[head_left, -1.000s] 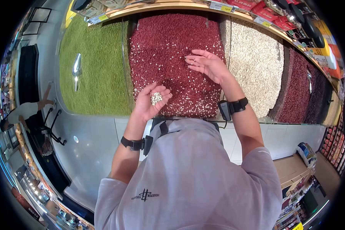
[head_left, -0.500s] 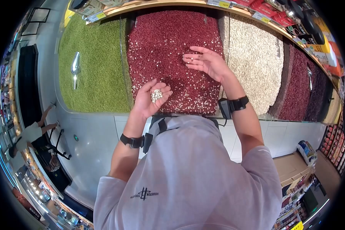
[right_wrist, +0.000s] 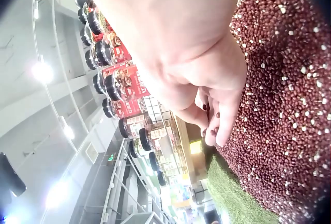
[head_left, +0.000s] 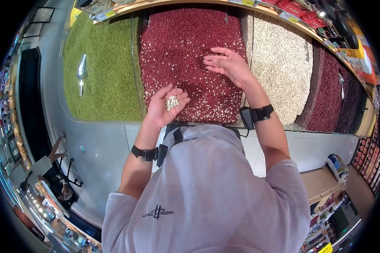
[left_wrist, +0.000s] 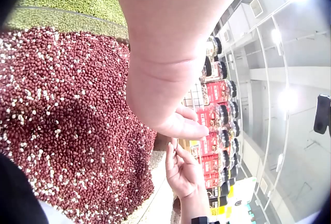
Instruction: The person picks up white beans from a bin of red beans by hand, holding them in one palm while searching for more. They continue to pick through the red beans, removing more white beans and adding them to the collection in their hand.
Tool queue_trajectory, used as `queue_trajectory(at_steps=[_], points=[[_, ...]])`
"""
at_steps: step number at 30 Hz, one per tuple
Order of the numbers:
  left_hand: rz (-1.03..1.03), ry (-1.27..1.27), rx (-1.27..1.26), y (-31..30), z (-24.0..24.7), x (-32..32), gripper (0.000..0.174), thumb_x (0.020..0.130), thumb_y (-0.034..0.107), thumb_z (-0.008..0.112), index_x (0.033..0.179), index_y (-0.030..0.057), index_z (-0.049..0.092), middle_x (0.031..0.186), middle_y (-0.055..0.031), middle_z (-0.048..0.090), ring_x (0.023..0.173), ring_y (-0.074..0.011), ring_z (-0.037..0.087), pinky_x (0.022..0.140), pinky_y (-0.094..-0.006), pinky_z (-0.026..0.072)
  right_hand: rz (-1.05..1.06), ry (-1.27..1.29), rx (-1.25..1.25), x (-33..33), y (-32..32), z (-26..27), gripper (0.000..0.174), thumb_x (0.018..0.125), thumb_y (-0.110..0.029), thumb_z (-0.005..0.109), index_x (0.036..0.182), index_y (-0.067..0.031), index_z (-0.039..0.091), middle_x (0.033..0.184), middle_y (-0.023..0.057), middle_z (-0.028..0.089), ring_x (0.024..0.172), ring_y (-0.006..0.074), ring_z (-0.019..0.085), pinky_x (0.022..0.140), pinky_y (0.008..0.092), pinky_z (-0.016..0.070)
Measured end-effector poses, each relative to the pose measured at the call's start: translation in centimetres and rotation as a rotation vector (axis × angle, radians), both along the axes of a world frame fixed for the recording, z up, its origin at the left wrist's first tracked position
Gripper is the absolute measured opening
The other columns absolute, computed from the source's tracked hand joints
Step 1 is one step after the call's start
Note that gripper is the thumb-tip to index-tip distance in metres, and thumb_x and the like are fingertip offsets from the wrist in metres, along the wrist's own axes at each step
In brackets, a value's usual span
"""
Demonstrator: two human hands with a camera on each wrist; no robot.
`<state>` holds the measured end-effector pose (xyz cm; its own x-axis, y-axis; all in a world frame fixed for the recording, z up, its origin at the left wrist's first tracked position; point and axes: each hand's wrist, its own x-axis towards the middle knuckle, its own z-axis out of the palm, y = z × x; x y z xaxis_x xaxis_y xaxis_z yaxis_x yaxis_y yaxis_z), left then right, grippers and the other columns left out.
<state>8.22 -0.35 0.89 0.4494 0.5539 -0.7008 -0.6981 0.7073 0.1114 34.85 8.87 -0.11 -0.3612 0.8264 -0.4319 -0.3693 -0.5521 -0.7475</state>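
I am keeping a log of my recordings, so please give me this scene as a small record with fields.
Left hand: palm up, cupping white beans
Right hand: over the red bed, carrying a few red beans
Red bed: white beans scattered through it
Left of it: green bed with a scoop
Right of it: white bed
Ahead: jars

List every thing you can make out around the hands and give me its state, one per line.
Left hand: cupped, palm up
White kernels: gathered in the left hand
Red beans: loose, with white kernels scattered among them
Right hand: above the red beans, fingers loosely bent
Green beans: loose, heaped
Metal scoop: lying on the green beans
Pale grains: loose, heaped
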Motion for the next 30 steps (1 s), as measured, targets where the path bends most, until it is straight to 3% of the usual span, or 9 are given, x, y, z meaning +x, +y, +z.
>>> queue_trajectory(at_steps=[4, 7, 9, 12, 15, 19, 24, 26, 30], points=[[-0.008, -0.012, 0.013, 0.0, 0.0, -0.1, 0.038, 0.097, 0.027, 0.047, 0.090, -0.0059, 0.063, 0.090, -0.0232, 0.067, 0.084, -0.0345, 0.069, 0.071, -0.0358, 0.0615, -0.024, -0.094, 0.012, -0.2, 0.1, 0.2, 0.040, 0.090, -0.001, 0.059, 0.127, 0.0060, 0.043, 0.115, 0.0260, 0.060, 0.103, 0.0293, 0.064, 0.090, 0.0357, 0.0557], [0.002, -0.028, 0.010, 0.0, -0.1, -0.1, 0.038, 0.097, 0.027, 0.047, 0.090, -0.0060, 0.063, 0.090, -0.0234, 0.067, 0.085, -0.0349, 0.069, 0.072, -0.0364, 0.0614, -0.011, -0.261, 0.107, -0.3, 0.0, 0.3, 0.034, 0.091, -0.006, 0.060, 0.123, 0.0008, 0.051, 0.105, 0.0181, 0.068, 0.099, 0.0224, 0.066, 0.086, 0.0348, 0.0562], [0.002, -0.028, 0.006, 0.0, 0.0, 0.0, 0.038, 0.097, 0.027, 0.046, 0.090, -0.0062, 0.063, 0.090, -0.0237, 0.067, 0.085, -0.0353, 0.069, 0.073, -0.0369, 0.0614, 0.065, -0.921, 0.489, -0.3, -0.2, 0.8, 0.027, 0.091, -0.013, 0.061, 0.117, -0.0062, 0.058, 0.093, 0.0081, 0.072, 0.092, 0.0189, 0.068, 0.090, 0.0374, 0.0511], [-0.004, -0.041, 0.010, 0.1, -0.2, 0.0, 0.038, 0.097, 0.027, 0.045, 0.091, -0.0067, 0.063, 0.091, -0.0243, 0.067, 0.087, -0.0362, 0.068, 0.074, -0.0378, 0.0611, 0.020, -1.117, 0.767, -0.3, -0.4, -0.3, 0.022, 0.088, -0.019, 0.065, 0.108, -0.0092, 0.064, 0.088, 0.0020, 0.073, 0.085, 0.0203, 0.067, 0.097, 0.0395, 0.0431], [-0.019, -0.045, 0.018, 0.3, -0.6, 0.0, 0.038, 0.098, 0.026, 0.044, 0.094, -0.0076, 0.061, 0.095, -0.0250, 0.066, 0.091, -0.0369, 0.067, 0.078, -0.0386, 0.0605, 0.029, -1.091, 0.885, -0.6, -0.7, -0.4, 0.022, 0.085, -0.020, 0.068, 0.104, -0.0085, 0.065, 0.088, 0.0014, 0.073, 0.084, 0.0227, 0.065, 0.100, 0.0389, 0.0386], [-0.052, 0.043, 0.005, 0.8, -0.4, 0.9, 0.039, 0.098, 0.027, 0.042, 0.103, -0.0095, 0.057, 0.103, -0.0255, 0.064, 0.100, -0.0376, 0.064, 0.085, -0.0394, 0.0585, 0.044, -0.830, 0.804, -3.2, -2.6, 2.9, 0.018, 0.080, -0.019, 0.072, 0.094, -0.0095, 0.069, 0.086, 0.0001, 0.073, 0.087, 0.0180, 0.063, 0.085, 0.0329, 0.0475], [-0.065, 0.021, 0.128, 1.4, 0.4, 1.7, 0.035, 0.100, 0.024, 0.037, 0.115, -0.0033, 0.053, 0.103, -0.0164, 0.063, 0.095, -0.0256, 0.066, 0.083, -0.0372, 0.0591, 0.268, -0.799, 1.098, -6.6, -4.7, 5.0, 0.020, 0.075, -0.021, 0.073, 0.093, -0.0116, 0.072, 0.086, 0.0030, 0.070, 0.085, 0.0208, 0.063, 0.082, 0.0349, 0.0476], [-0.036, -0.040, 0.139, 1.8, -0.7, 1.6, 0.036, 0.100, 0.025, 0.038, 0.114, -0.0043, 0.054, 0.103, -0.0177, 0.064, 0.095, -0.0273, 0.066, 0.082, -0.0370, 0.0592, 0.238, -0.705, 1.286, -7.6, -4.7, 4.9, 0.016, 0.076, -0.020, 0.072, 0.089, -0.0106, 0.072, 0.086, 0.0043, 0.070, 0.085, 0.0238, 0.062, 0.083, 0.0364, 0.0469], [-0.057, 0.024, 0.026, 2.5, -0.2, 1.0, 0.039, 0.099, 0.027, 0.041, 0.109, -0.0080, 0.055, 0.100, -0.0222, 0.064, 0.094, -0.0329, 0.066, 0.082, -0.0369, 0.0593, 0.157, -0.860, 1.115, -6.7, -0.8, 3.9, 0.013, 0.081, -0.020, 0.069, 0.088, -0.0096, 0.071, 0.087, 0.0061, 0.069, 0.084, 0.0259, 0.062, 0.078, 0.0384, 0.0487]])
